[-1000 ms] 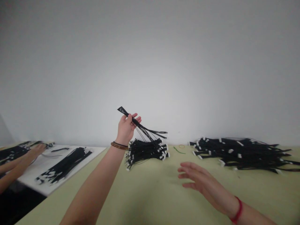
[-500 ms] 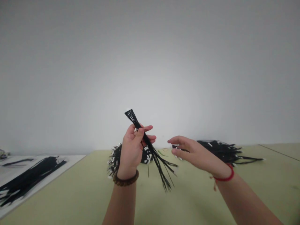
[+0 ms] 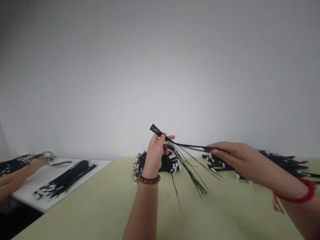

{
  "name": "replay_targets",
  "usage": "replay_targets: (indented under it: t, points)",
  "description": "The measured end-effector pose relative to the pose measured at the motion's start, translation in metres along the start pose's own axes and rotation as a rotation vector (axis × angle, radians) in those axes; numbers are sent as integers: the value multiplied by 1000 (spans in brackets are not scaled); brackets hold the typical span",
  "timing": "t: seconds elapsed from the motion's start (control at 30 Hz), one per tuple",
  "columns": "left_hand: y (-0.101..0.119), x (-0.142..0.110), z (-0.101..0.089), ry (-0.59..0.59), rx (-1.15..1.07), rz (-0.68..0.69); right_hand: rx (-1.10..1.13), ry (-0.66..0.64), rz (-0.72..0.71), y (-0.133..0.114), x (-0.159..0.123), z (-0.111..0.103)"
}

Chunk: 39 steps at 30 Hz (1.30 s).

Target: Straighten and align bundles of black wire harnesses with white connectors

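My left hand (image 3: 156, 151) is closed around a black wire harness (image 3: 157, 130) near its upper end, with a small white tip above the fingers. Below the grip the thin wires fan out, down and to the right. My right hand (image 3: 236, 154) pinches a few of those wires and draws them out sideways, nearly level, between thumb and fingers. Behind my left wrist lies a heap of black wires with white connectors (image 3: 140, 165). Another pile of black wires (image 3: 278, 158) sits behind my right hand, partly covered by it.
The light green table (image 3: 95, 213) runs up to a plain grey wall (image 3: 160, 76). At the left, a white surface (image 3: 96, 168) bears a long bundle of black wires (image 3: 67, 178). A co-worker's hand (image 3: 37, 164) reaches over there beside more black wires.
My right hand has gone from open and apart to gripping some wires, pulling them right. The view has turned left, and a co-worker's hand has appeared at the left.
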<state>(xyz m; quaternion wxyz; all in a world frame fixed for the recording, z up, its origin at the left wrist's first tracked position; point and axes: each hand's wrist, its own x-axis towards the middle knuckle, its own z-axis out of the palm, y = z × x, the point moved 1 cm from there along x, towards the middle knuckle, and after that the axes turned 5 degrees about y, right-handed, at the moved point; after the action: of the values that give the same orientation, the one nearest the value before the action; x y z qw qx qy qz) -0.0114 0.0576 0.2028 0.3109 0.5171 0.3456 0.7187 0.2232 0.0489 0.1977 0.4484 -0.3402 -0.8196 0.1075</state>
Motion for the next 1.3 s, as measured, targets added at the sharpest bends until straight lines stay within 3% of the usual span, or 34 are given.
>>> replay_targets:
  t: [0.23, 0.37, 0.47, 0.53, 0.6, 0.7, 0.83, 0.97, 1.1, 1.3]
  points:
    - [-1, -7, 9, -129, 107, -3, -118, 399, 16, 1, -8, -23]
    - [1, -11, 15, -222, 58, -71, -251, 620, 0, 4, -11, -29]
    - [1, -11, 18, -283, -33, -123, -349, 705, 5, 7, -13, -34]
    - [1, -11, 19, -306, -99, -143, -405, 633, 14, 10, -12, -35]
    - [0, -12, 20, -313, -150, -148, -453, 441, 23, 14, -9, -30]
    - [-1, -14, 21, -318, -191, -140, -492, 133, 63, 23, -6, -13]
    - [-3, -20, 26, -340, -174, -109, -432, -78, 159, 36, -7, 16]
    - [-6, -25, 36, -375, -138, -102, -205, -182, 179, 39, -7, 33]
    - [-3, -30, 41, -379, -146, -109, 154, -236, 156, 26, -6, 40]
    - [1, -36, 40, -445, -69, -181, 550, -144, 90, 5, -6, 34]
